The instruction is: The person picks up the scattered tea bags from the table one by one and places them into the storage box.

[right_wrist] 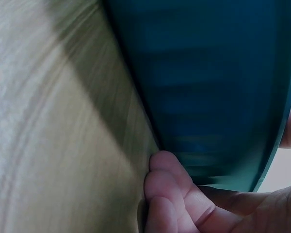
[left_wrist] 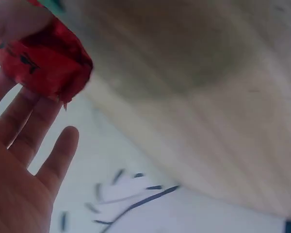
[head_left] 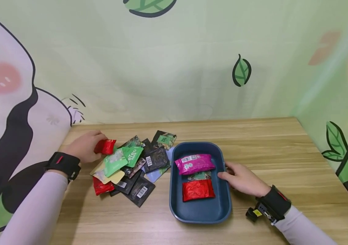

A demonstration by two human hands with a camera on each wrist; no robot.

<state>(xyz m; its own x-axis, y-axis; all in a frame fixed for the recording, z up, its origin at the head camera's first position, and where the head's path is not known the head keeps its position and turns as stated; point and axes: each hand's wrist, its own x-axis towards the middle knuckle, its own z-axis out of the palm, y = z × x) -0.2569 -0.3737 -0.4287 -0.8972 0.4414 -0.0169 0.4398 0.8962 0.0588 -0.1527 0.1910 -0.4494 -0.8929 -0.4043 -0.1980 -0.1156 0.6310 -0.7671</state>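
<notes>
My left hand [head_left: 84, 145] pinches a small shiny red packet [head_left: 109, 147] at the upper left of a pile of sachets. In the left wrist view the thumb lies over that red packet [left_wrist: 51, 63], fingers behind it, little finger apart. My right hand [head_left: 243, 177] grips the right side of a dark blue plastic box [head_left: 200, 210]. Its thumb is over the rim; in the right wrist view the other fingers [right_wrist: 167, 187] are curled against the outer wall near the tabletop. Inside the box lie a purple packet [head_left: 194, 164], a red packet [head_left: 198, 190] and a partly covered green-and-dark sachet [head_left: 203, 175].
Left of the box, the pile holds black sachets [head_left: 140, 191], green sachets [head_left: 115, 162], a yellowish one [head_left: 117, 177], blue ones [head_left: 154, 174] and another red packet [head_left: 101, 186], overlapping. A wooden table [head_left: 272, 139] carries everything, with a printed cloth wall [head_left: 174, 85] behind.
</notes>
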